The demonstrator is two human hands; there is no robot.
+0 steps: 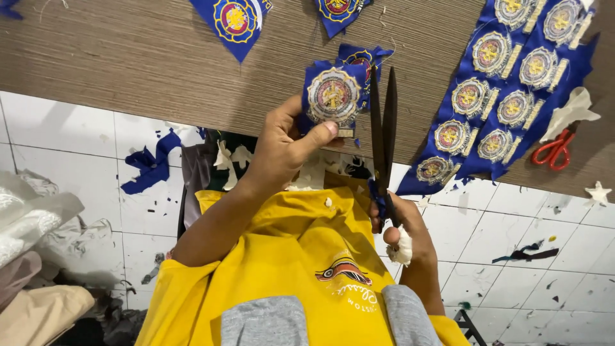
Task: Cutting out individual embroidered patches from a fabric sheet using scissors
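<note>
My left hand [285,144] pinches a blue fabric piece with a round embroidered badge [333,96], thumb on its lower edge, holding it up over the wooden table edge [160,70]. My right hand [400,234], with a white bandage on one finger, grips the handles of long black scissors [383,128]. The blades point upward and sit nearly together just right of the badge, beside its edge. I wear a yellow shirt.
A blue strip with several embroidered badges [506,96] lies on the table at right, beside red-handled scissors [554,150]. More cut badges [234,19] lie at the top. Blue fabric scraps [150,163] litter the white tiled floor; folded cloth [32,256] is piled at left.
</note>
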